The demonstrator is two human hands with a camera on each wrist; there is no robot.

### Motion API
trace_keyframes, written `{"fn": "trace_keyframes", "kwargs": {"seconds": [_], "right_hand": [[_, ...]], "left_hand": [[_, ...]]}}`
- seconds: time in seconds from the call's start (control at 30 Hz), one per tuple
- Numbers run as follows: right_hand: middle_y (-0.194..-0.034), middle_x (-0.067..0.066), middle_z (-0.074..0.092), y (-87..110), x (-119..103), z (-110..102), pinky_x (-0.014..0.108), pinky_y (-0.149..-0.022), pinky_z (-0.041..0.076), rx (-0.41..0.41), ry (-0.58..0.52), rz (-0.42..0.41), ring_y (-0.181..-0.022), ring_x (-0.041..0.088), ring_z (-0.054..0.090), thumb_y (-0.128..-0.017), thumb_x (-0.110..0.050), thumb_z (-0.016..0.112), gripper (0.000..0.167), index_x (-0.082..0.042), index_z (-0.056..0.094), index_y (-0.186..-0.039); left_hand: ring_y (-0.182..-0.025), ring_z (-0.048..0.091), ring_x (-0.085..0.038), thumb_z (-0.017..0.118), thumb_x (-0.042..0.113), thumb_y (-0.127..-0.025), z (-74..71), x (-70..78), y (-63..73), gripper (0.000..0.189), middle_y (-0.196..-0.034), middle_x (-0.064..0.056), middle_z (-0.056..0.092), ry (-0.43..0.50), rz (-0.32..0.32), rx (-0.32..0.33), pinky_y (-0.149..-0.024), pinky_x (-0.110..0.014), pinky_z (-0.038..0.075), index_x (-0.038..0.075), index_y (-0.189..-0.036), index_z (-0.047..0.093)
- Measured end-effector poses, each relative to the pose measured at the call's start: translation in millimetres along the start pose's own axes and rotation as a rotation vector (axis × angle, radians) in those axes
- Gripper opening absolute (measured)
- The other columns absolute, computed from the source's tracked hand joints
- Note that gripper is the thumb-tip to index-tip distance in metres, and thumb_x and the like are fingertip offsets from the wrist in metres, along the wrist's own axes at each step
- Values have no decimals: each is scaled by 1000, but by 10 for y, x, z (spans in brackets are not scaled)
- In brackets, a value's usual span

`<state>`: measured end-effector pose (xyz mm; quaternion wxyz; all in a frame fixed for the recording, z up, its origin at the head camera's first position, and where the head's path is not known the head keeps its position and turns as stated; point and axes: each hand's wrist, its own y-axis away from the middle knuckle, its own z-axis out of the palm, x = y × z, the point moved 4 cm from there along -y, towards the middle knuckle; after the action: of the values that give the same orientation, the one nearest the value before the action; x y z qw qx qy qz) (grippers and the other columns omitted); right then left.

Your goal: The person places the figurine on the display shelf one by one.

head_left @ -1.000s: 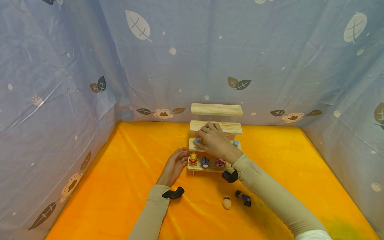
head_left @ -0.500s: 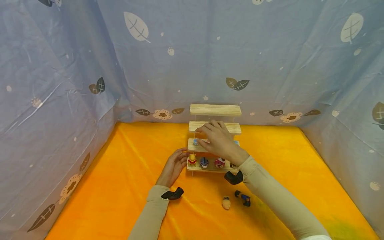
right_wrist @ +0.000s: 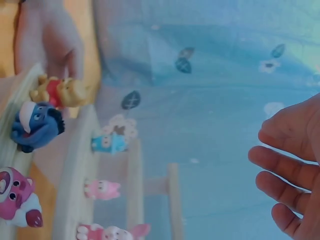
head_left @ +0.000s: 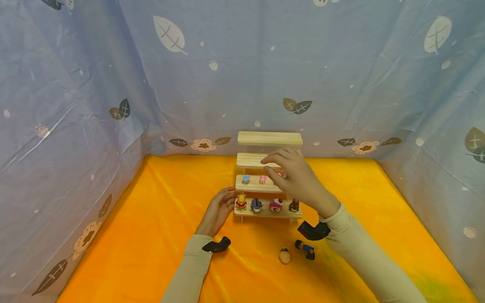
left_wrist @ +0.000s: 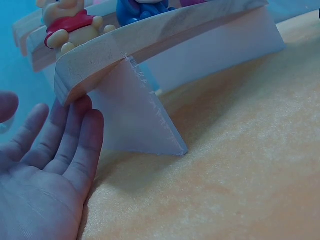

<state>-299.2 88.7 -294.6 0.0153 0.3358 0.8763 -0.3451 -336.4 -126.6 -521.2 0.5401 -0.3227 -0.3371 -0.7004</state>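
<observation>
A four-tier wooden display stand (head_left: 270, 138) is on an orange cloth. Along its lowest tier sit a Winnie the Pooh figurine (head_left: 241, 202), a blue-grey donkey figurine (head_left: 256, 205), a pink bear figurine (head_left: 276, 205) and a brown figurine (head_left: 294, 205). The tier above bears a small light-blue figurine (right_wrist: 108, 143), a pink one (right_wrist: 102, 189) and a pink-and-white one (right_wrist: 111, 233); its right end is hidden in the head view. My left hand (head_left: 217, 212) touches the lowest board's left end with its fingertips. My right hand (head_left: 303, 179), fingers apart and holding nothing, hovers before the stand's right half.
Two more figurines lie on the cloth in front of the stand: a beige one (head_left: 284, 256) and a dark-haired one in blue (head_left: 305, 249). A blue-grey leaf-print curtain (head_left: 212, 92) hangs behind and on both sides.
My right hand has let go of the light-blue figurine at the second tier's left end and drawn away to the right. My left hand has stayed at the stand's left end.
</observation>
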Motion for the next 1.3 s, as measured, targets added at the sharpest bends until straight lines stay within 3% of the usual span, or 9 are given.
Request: {"fn": "trace_keyframes", "kwargs": {"seconds": [0.27,0.47,0.73,1.03,1.3], "right_hand": [[-104,-2,73,239,0,-235,41,-86,34,37,-17,-26,-99,18,54,-92,-10,74,15,-16,74,-106],[-104,-4,73,457,41,-348,35,-80,38,40,11,-10,-93,14,53,-88,-4,76,28,-18,75,-112],[-104,-6,71,675,80,-432,24,-72,42,-17,-1,-9,-91,8,56,-85,0,78,28,-19,74,-105],[-101,-13,65,944,134,-285,21,-65,46,-165,-121,82,-88,5,57,-90,-4,74,30,-26,70,-110],[-101,-12,67,1130,156,-51,21,-64,46,-262,-161,138,-83,-1,53,-93,-10,72,21,-23,70,-110]], "left_hand": [[-107,59,-14,44,32,-109,-7,6,7,39,-118,-2,62,-20,9,-7,-88,-24,49,7,-138,46],[-106,60,-14,44,32,-109,-11,4,-1,35,-120,-4,62,-16,1,-17,-88,-23,49,10,-134,49],[-108,56,-16,44,31,-109,-3,24,-13,36,-121,-4,58,-29,3,-19,-90,-26,48,8,-136,46],[-111,57,-17,46,34,-108,-11,-4,-16,39,-120,-4,60,-38,-7,-2,-92,-26,50,8,-137,46],[-108,58,-15,47,33,-108,-11,-11,-21,38,-118,-2,60,-27,-2,-3,-91,-25,49,9,-136,47]]}}
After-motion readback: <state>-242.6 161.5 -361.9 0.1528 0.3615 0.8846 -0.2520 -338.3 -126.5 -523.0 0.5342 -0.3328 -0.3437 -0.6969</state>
